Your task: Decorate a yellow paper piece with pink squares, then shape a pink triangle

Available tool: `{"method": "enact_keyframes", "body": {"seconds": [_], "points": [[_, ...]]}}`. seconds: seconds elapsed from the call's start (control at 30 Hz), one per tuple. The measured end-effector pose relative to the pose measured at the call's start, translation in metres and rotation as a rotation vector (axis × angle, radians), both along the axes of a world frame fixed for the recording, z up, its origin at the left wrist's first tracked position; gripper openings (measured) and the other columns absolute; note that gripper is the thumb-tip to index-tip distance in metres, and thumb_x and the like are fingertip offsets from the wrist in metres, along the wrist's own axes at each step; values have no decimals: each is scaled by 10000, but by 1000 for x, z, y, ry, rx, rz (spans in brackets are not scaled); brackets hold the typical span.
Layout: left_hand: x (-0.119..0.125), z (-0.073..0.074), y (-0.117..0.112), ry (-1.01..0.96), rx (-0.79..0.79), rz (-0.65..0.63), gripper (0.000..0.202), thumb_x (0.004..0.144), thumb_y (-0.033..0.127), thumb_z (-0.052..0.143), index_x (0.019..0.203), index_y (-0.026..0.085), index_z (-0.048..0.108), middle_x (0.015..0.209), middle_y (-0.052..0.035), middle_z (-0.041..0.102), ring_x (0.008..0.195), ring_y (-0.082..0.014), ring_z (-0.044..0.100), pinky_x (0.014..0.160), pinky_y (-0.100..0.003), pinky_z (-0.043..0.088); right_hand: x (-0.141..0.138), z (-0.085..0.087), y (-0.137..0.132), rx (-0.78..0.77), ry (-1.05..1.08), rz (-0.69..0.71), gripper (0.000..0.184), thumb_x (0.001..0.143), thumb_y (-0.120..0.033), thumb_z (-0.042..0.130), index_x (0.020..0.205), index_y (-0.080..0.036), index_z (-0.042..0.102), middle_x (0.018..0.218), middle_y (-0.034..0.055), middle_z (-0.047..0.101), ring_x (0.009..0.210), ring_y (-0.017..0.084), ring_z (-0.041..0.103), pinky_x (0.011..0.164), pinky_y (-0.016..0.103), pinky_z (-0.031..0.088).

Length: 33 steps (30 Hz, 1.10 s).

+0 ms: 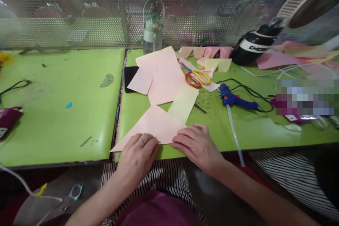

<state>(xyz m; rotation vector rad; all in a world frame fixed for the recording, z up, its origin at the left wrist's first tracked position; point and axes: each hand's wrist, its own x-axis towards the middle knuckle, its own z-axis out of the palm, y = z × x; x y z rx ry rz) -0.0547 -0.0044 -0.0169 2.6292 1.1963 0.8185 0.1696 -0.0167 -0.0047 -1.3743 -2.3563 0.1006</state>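
Note:
A pale pink sheet of paper [155, 125], folded to a triangle, lies at the table's front edge. Its lower left edge is under my left hand [139, 153], which wears a ring and has its fingers curled on the paper. The fingers of my right hand [197, 144] are pressed together on the lower right corner. Just beyond lie a pale yellow-green paper strip [184, 106], a larger pink sheet [168, 77] and a smaller pink piece [143, 79]. Scissors [196, 77] with red and yellow handles rest on paper scraps.
A blue glue gun [235, 100] with a clear glue stick overhanging the front edge lies right. Behind stand a clear bottle [153, 39] and a tilted black bottle [254, 46]. A black flat object [130, 77] is partly under paper. A seam [119, 95] divides the green tabletop.

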Motion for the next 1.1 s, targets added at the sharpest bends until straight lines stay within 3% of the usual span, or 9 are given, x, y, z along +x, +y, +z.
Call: {"method": "enact_keyframes", "body": {"seconds": [0.3,0.47,0.83,1.1], "points": [[-20,12,3,209,-98,150,217,998,280,470,860,201,618,824,-39,649,765,-216,538,706,-353,377,-4,2,8,-216,39,-104,321,1002,-385,429,786,-203,582,779,20,651,769,188,552,734,346,301],[-38,19,9,252,-223,158,237,1001,324,458,876,207,621,832,-32,636,787,-210,534,733,-353,365,-6,10,15,-296,-41,-115,258,958,-377,520,765,-216,577,779,20,647,777,201,564,727,344,310],[-62,20,15,222,-376,186,245,974,414,502,896,230,644,904,-23,649,830,-222,556,753,-366,340,8,17,22,-381,-102,-141,253,926,-374,537,727,-225,585,792,41,666,799,227,561,731,369,333],[-77,19,13,231,-351,247,283,963,455,494,880,233,649,938,-52,631,872,-258,516,783,-407,359,18,18,22,-384,-128,-161,274,931,-420,517,753,-229,599,799,47,655,827,242,558,723,370,332]]}}
